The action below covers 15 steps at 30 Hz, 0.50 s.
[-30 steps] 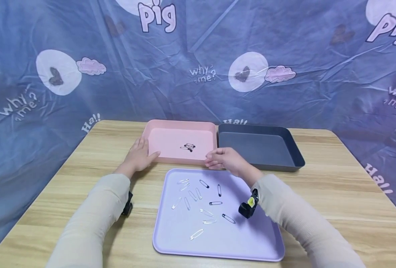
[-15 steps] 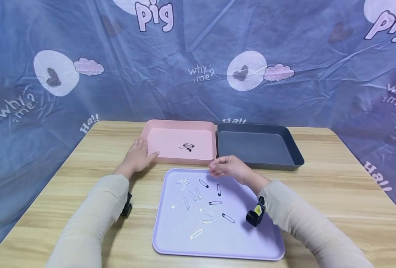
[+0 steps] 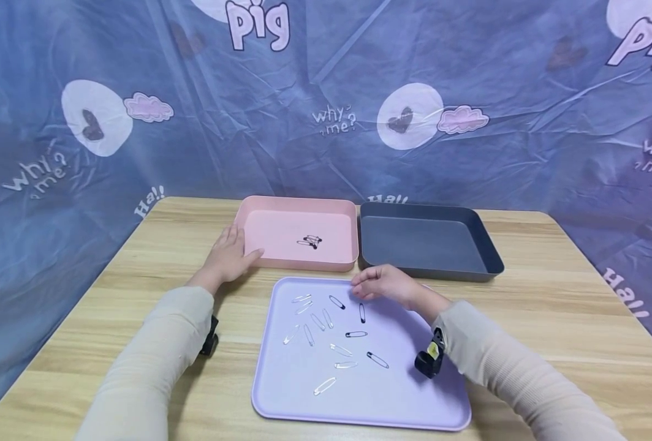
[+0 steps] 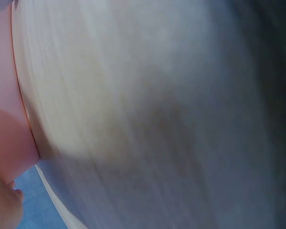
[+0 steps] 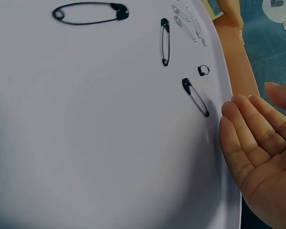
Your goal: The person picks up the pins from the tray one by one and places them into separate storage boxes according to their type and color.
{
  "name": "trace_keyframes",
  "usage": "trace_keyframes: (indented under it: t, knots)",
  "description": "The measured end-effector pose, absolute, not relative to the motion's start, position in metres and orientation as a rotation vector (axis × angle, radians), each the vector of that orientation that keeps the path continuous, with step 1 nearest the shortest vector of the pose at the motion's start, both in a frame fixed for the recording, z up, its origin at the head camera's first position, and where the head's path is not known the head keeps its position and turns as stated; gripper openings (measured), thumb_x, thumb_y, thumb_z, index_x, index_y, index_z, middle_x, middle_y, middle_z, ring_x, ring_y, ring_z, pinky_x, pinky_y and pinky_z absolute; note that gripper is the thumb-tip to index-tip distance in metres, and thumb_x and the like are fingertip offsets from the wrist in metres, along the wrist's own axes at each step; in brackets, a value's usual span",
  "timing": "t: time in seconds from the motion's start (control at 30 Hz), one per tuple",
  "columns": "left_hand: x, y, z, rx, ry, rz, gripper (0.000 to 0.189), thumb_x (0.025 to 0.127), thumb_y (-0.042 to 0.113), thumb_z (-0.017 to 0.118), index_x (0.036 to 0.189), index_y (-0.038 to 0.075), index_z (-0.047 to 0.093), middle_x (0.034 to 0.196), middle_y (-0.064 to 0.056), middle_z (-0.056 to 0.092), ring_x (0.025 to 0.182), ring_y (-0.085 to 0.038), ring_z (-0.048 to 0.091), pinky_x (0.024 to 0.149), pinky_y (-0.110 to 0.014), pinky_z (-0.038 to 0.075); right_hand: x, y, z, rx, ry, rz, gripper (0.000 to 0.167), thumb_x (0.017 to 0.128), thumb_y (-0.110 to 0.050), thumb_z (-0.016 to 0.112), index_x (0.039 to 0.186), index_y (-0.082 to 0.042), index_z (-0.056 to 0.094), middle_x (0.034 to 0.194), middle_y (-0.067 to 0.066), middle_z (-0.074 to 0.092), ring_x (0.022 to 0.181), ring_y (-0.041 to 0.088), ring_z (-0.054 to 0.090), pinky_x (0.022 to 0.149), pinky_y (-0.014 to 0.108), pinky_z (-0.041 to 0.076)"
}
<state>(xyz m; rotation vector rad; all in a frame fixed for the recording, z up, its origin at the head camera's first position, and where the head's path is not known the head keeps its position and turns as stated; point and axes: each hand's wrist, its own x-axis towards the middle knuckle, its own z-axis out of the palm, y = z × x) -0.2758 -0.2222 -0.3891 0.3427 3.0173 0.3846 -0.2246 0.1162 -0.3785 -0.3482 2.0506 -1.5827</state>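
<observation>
My left hand rests against the left front corner of the pink tray, fingers extended; only a bit of this hand shows in the left wrist view. A small pile of black safety pins lies inside that tray. My right hand hovers over the far edge of the lavender tray, its fingers loosely bent and nothing visible between them in the right wrist view. Nearest to it is an upright-lying black safety pin. Several black and silver safety pins are scattered on the lavender tray.
A dark grey tray stands directly right of the pink one, at the back of the wooden table. Behind the table hangs a blue printed cloth.
My right hand has moved from the pink tray's right front corner, rightward and toward me, to over the lavender tray's far edge. The left hand has stayed in place.
</observation>
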Motion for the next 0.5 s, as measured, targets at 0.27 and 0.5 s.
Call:
trace_keyframes:
  t: [0.27,0.5]
  knots:
    - [-0.2753,-0.2208,-0.3871,0.342,3.015,0.401,0.08,0.089,0.048,0.029,0.131,-0.016,0.005,0.137,-0.03,-0.002,0.126,-0.039,-0.002,0.102,-0.043,-0.001,-0.2227,0.1176,-0.3789,-0.374,2.057,-1.526,0.032,0.077,-0.001,0.058,0.104,0.014,0.051,0.094,0.02,0.061,0.082,0.023,0.06,0.073,0.033,0.048]
    - [-0.2757,-0.2215,-0.3884,0.343,3.012,0.385,0.083,0.088,0.053,0.026,0.131,-0.015,0.004,0.137,-0.03,-0.003,0.126,-0.039,-0.002,0.102,-0.043,-0.001,-0.2224,0.117,-0.3804,-0.45,2.165,-1.396,0.026,0.077,-0.003,0.058,0.1,0.009,0.056,0.088,0.014,0.063,0.074,0.016,0.058,0.069,0.029,0.047]
